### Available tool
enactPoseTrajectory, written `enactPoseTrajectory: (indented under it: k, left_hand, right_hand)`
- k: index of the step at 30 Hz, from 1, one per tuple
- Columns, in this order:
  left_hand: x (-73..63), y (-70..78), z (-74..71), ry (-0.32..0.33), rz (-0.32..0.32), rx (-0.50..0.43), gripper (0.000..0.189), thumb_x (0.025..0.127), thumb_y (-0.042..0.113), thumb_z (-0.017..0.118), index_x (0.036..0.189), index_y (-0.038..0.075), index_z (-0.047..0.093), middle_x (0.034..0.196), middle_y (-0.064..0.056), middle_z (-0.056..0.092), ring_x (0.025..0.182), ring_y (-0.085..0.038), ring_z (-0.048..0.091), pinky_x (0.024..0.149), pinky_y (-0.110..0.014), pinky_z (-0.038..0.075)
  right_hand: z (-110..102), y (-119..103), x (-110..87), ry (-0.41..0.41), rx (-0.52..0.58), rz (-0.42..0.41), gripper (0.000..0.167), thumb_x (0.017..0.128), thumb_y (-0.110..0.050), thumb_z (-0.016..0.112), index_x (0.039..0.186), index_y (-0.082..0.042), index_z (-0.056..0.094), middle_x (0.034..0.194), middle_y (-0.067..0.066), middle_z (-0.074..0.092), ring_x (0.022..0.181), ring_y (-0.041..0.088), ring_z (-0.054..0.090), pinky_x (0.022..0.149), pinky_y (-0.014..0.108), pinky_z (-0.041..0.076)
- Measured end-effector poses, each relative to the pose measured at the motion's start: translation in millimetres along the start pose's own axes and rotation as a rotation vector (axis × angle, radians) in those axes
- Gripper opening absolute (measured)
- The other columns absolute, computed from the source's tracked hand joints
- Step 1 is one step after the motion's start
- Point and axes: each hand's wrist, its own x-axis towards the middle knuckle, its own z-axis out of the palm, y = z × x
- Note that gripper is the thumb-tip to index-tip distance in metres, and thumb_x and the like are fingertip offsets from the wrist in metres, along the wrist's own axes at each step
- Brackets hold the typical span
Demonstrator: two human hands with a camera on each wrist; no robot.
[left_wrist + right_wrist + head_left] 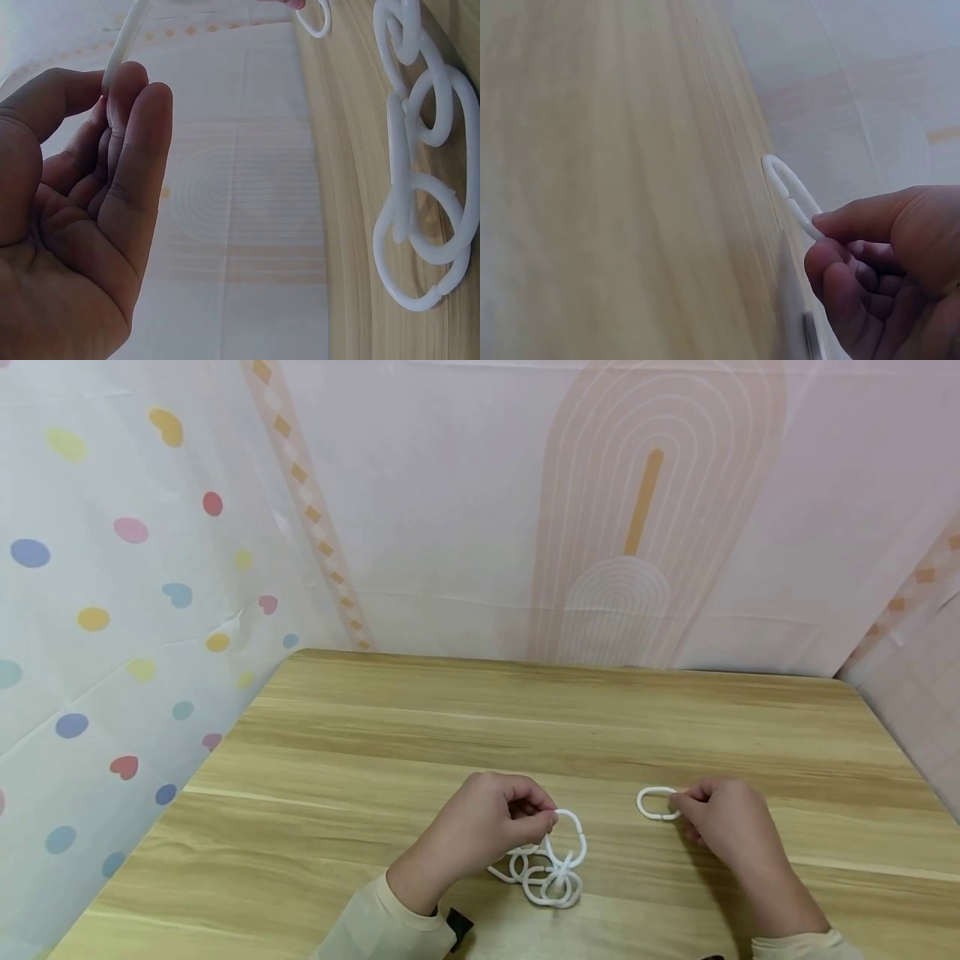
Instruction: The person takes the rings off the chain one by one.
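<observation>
My left hand (495,818) pinches a white oval plastic link (582,837) between thumb and fingertips, raised over the table. Below it lies a chain of several white links (551,893), looped through one another; the left wrist view shows this chain (420,187) along its right side. Further right, my right hand (729,818) holds a single white link (649,815) by one end, between thumb and index finger. In the right wrist view a small gap shows in the side of that link (781,182), and its free end points away from the hand.
The wood-grain table (450,718) has rounded far corners. A pale patterned cloth (435,527) hangs behind it, and a dotted cloth (150,677) hangs along the left side. A black strap end (459,927) sticks out at the left wrist.
</observation>
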Motion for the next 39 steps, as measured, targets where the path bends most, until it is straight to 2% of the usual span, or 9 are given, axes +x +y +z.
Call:
enactPoseTrajectory:
  k: [9, 24, 39]
  left_hand:
    - [-0.8, 0.2, -0.3, -0.004, 0.005, 0.012, 0.006, 0.091, 0.01, 0.071, 0.086, 0.009, 0.075, 0.075, 0.01, 0.067, 0.069, -0.004, 0.061, 0.064, -0.022, 0.054]
    - [-2.0, -0.3, -1.2, -0.025, -0.008, 0.01, 0.006, 0.091, 0.011, 0.072, 0.086, 0.01, 0.075, 0.074, 0.011, 0.067, 0.069, -0.004, 0.061, 0.064, -0.021, 0.053]
    - [-3.3, -0.5, -1.4, -0.01, -0.008, 0.011, 0.006, 0.091, 0.011, 0.072, 0.085, 0.012, 0.075, 0.075, 0.01, 0.067, 0.07, -0.004, 0.061, 0.065, -0.022, 0.054]
  right_hand:
    - [-5.5, 6.8, 0.0, -0.026, -0.071, -0.002, 0.022, 0.089, -0.024, 0.071, 0.072, -0.009, 0.067, 0.055, -0.002, 0.06, 0.052, 0.015, 0.058, 0.048, 0.028, 0.043]
    - [-11.7, 18.1, 2.8, -0.062, -0.132, 0.005, 0.025, 0.091, -0.022, 0.069, 0.071, -0.008, 0.062, 0.057, -0.002, 0.056, 0.051, 0.015, 0.054, 0.048, 0.029, 0.04]
    - [-17.4, 23.4, 5.0, -0.038, -0.172, 0.001, 0.025, 0.089, -0.025, 0.07, 0.073, -0.009, 0.061, 0.053, -0.001, 0.053, 0.05, 0.017, 0.051, 0.049, 0.031, 0.038]
